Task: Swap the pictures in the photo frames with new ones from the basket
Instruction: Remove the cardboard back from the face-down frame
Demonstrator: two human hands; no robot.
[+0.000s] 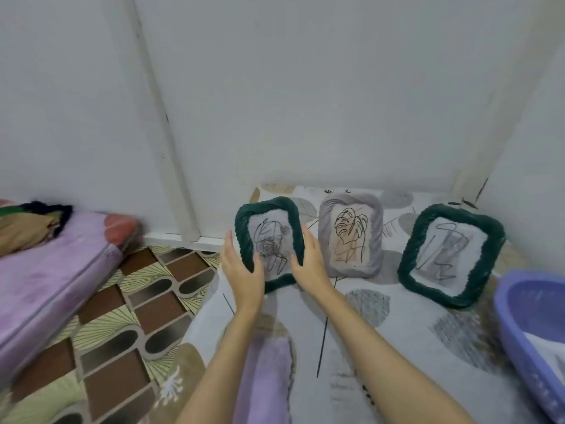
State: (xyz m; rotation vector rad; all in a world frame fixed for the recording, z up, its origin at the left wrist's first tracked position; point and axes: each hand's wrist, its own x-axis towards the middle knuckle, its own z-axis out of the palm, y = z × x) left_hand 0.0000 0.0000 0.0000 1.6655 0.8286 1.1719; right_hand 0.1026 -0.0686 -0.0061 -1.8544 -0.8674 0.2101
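Observation:
Three photo frames stand upright on a table covered with a patterned cloth (351,325). The left dark green frame (267,209) holds a line drawing with a rose. My left hand (243,270) grips its left edge and my right hand (310,264) grips its right edge. In the middle stands a grey frame (351,237) with a leaf drawing. On the right a second dark green frame (452,255) leans back with an abstract drawing in it. A purple basket (532,328) sits at the right edge, something white inside.
A white wall rises right behind the frames. Left of the table lies a patterned floor (137,301) and a purple mattress (52,270) with bundled cloth on it. A purple cloth (266,377) lies on the table's near part between my forearms.

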